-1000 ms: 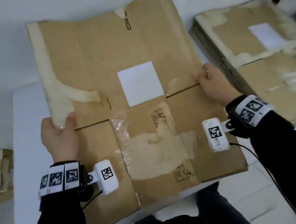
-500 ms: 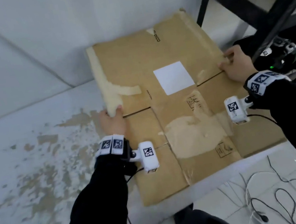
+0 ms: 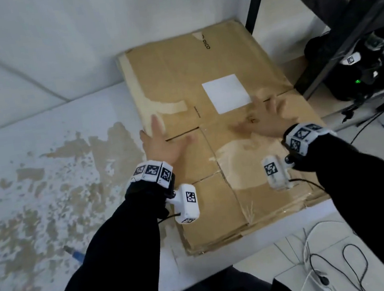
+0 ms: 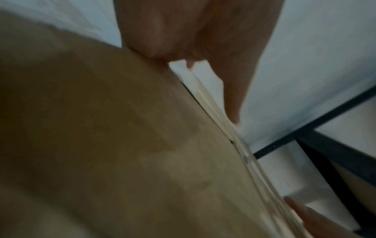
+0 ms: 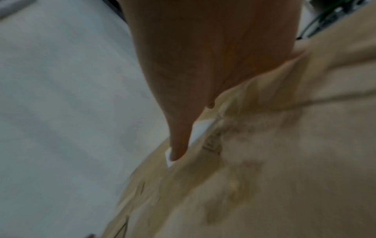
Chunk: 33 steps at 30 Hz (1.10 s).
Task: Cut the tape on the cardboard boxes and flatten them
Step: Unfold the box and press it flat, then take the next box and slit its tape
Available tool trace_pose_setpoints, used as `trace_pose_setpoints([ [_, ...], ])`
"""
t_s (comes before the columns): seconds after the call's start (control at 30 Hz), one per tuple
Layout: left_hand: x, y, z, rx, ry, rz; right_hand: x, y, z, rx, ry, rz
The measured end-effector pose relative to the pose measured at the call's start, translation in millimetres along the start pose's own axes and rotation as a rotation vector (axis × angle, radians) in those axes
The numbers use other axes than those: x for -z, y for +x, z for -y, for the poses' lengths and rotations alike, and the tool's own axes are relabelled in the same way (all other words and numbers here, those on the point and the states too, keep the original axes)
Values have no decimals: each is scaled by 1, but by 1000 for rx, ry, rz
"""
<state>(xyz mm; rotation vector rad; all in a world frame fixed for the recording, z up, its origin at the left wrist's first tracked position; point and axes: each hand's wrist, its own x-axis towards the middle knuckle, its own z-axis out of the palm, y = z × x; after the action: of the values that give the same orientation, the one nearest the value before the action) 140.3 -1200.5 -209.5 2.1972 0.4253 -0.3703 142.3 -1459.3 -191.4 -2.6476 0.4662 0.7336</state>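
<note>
Lying flat: cardboard box (image 3: 210, 127), collapsed, resting on a white table (image 3: 37, 148) near its far right corner, the near edge reaching the table's front edge.
Material: brown corrugated board, matte, creased along its fold lines; layered edges visible at the near corner, so it may sit on further sheets, though this cannot be told for sure.
Surface marks: white square label (image 3: 226, 93) near the middle; pale patches of torn tape residue (image 3: 242, 155) on the flaps; small dark printed lettering near the far edge.
Flap seams: narrow slits run crosswise on both sides of the centre panel.
Left hand (image 3: 163, 142): released, palm down, fingers spread and straight over the box's left edge; blurred, contact with the board uncertain.
Right hand (image 3: 269, 118): released, fingers spread over the right half beside the label; blurred, contact likewise uncertain.
Table finish: white coating, worn through in ragged brown patches (image 3: 28, 209) left of the box.
Beside the table: black metal frame (image 3: 331, 17), angular bars; thin cables (image 3: 338, 263) on the tiled floor.
</note>
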Motion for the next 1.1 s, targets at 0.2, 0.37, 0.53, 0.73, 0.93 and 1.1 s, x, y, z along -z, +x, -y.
trace_pose_setpoints([
  [0.2, 0, 2, 5, 56, 282, 154, -15, -1, 1, -65, -104, 93],
  [0.37, 8, -10, -3, 56, 334, 77, -14, 0, 10, -86, -91, 41],
  [0.53, 41, -59, 37, -17, 179, -96, -29, -22, 44, 142, -24, -203],
  [0.73, 103, -201, 173, 69, -460, -333, -110, -145, 153, 765, 621, -56],
  [0.93, 92, -338, 361, 624, -628, -593, -248, -268, 236, 957, 158, 906],
  [1.1, 59, -417, 494, 1113, -909, -545, -380, -334, 288, 978, -382, 1092],
])
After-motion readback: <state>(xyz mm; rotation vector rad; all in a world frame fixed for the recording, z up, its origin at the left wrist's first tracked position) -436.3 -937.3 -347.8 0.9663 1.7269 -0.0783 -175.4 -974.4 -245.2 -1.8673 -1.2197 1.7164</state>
